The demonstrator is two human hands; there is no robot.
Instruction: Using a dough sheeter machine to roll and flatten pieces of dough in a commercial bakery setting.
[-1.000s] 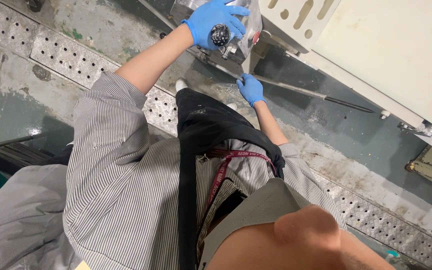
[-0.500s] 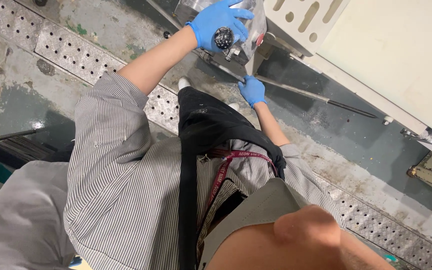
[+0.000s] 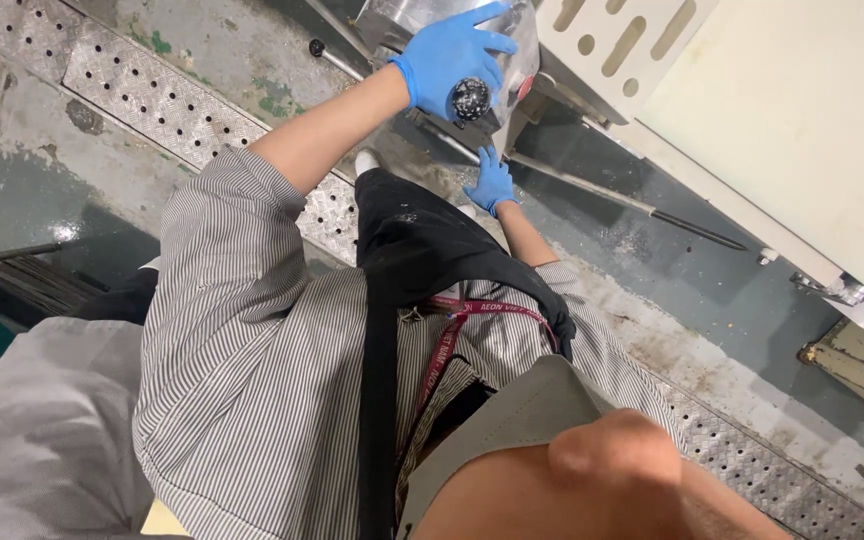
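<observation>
My left hand [image 3: 452, 60], in a blue glove, is raised in front of me and cups a dark speckled round knob [image 3: 470, 98] against a shiny metal and clear-plastic machine part [image 3: 517, 50]. The fingers wrap over the knob, with the tips spread. My right hand [image 3: 492, 182], also in a blue glove, reaches lower down beside the base of the same machine, fingers apart and holding nothing. I wear a striped shirt, a black apron [image 3: 422, 250] and a red lanyard [image 3: 452, 330].
A cream panel with slotted holes [image 3: 752, 110] fills the upper right. A thin metal rod [image 3: 632, 205] runs along the stained green floor. Perforated metal drain grating [image 3: 142, 90] crosses from upper left to lower right. A white shoe [image 3: 366, 160] shows below the apron.
My left hand has stayed on the round knob and turned a little, with the fingertips spreading wider. My right hand stays low by the machine base.
</observation>
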